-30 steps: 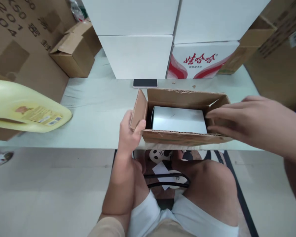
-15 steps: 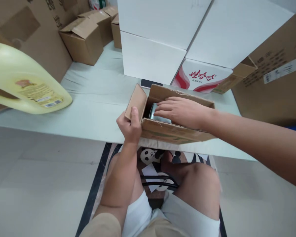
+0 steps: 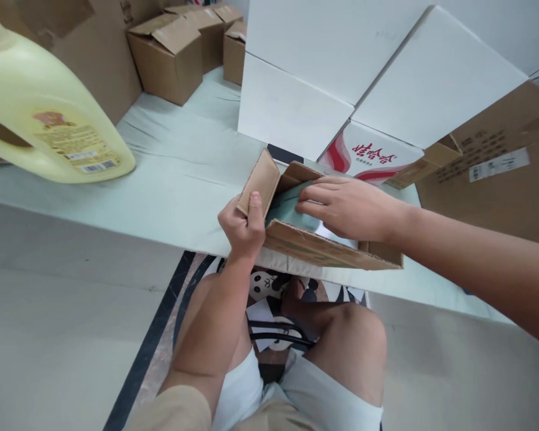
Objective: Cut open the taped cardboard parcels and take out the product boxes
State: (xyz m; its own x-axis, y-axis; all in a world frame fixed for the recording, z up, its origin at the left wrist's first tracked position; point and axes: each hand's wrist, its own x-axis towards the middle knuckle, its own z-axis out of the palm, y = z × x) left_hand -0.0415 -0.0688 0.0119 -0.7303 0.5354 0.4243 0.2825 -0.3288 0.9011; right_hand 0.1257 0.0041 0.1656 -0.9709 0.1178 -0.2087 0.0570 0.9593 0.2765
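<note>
A narrow open cardboard box [image 3: 332, 250] stands at the front edge of the covered table. My left hand [image 3: 245, 224] is closed on its raised left flap [image 3: 261, 182], thumb on the inner face. Inside the box is a pale green package [image 3: 287, 209] with a smooth, shiny surface; its kind cannot be made out. My right hand [image 3: 348, 206] reaches in from the right, its fingers bent over the package and gripping it. The right thumb and the package's lower part are hidden.
A large pale yellow jug [image 3: 49, 114] stands at the left. White cartons [image 3: 296, 99] are stacked behind the box, with a dark flat object [image 3: 285, 154] at their foot. Small cardboard boxes [image 3: 170, 60] sit at the back left; a big carton [image 3: 498, 173] is on the right.
More of the pale green package shows inside the box. My right fingers have bent more over it. My left hand keeps its hold on the flap, and the view has shifted slightly.
</note>
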